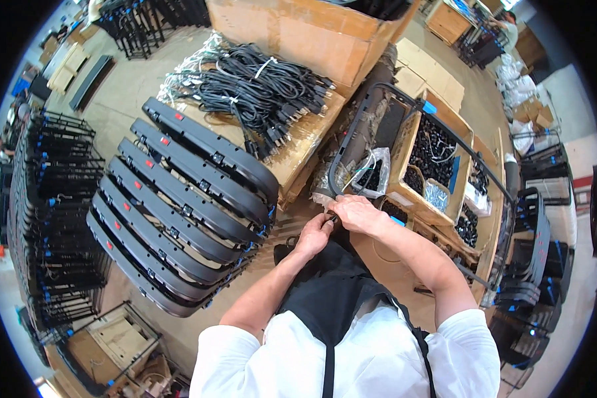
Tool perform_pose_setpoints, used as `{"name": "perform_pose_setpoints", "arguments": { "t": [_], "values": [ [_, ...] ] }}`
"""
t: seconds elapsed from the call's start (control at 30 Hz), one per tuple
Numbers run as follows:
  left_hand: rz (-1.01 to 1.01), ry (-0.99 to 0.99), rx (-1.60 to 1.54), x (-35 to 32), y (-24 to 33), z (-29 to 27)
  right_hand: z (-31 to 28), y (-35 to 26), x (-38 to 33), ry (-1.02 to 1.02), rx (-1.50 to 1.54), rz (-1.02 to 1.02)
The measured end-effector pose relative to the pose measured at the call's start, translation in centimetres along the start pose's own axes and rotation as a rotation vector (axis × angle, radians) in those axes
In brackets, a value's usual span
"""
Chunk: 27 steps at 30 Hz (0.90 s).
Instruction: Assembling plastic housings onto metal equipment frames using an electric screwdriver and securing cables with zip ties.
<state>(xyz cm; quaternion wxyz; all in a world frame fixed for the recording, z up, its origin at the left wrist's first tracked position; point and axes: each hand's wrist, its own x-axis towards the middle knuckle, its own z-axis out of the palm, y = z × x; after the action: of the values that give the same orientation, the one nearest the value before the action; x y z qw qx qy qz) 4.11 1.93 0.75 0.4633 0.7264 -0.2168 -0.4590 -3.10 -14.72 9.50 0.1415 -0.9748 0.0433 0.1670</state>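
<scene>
My left hand (pixel 316 234) and my right hand (pixel 357 213) meet in front of my black apron (pixel 325 292). The fingers of both are closed around a small dark piece, mostly hidden between them. Just beyond my right hand is the near corner of a black tubular frame (pixel 347 142), which rests on a plastic-wrapped support (pixel 378 99). To the right of that frame's corner lies a clear plastic bag (pixel 374 174) with small dark parts in it.
A divided wooden box (pixel 397 176) of black fittings and screws stands at right. Black moulded panels (pixel 199 176) stand in a row at left. Bundled black cables (pixel 259 83) lie on cardboard beside a big carton (pixel 292 40). Another person (pixel 509 30) is far off at upper right.
</scene>
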Motion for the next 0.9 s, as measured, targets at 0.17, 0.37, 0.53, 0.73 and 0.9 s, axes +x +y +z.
{"name": "perform_pose_setpoints", "arguments": {
  "t": [0.17, 0.37, 0.53, 0.73, 0.9],
  "values": [
    [0.057, -0.04, -0.045, 0.4, -1.0, -0.4, -1.0, 0.3, -0.3, 0.037, 0.113, -0.104],
    [0.035, -0.037, -0.063, 0.5, -1.4, -0.4, -0.7, 0.8, -0.7, 0.057, 0.126, -0.082],
    [-0.026, -0.065, -0.123, 0.5, -0.4, -0.9, -0.6, 1.1, -0.7, 0.162, 0.207, -0.161],
    [-0.073, -0.087, -0.15, 0.0, 1.3, -1.6, -0.1, 1.6, -0.3, 0.309, 0.244, -0.35],
    [-0.085, -0.101, -0.148, -0.3, 1.8, -1.7, 0.3, 1.8, -0.1, 0.281, 0.203, -0.395]
  ]
}}
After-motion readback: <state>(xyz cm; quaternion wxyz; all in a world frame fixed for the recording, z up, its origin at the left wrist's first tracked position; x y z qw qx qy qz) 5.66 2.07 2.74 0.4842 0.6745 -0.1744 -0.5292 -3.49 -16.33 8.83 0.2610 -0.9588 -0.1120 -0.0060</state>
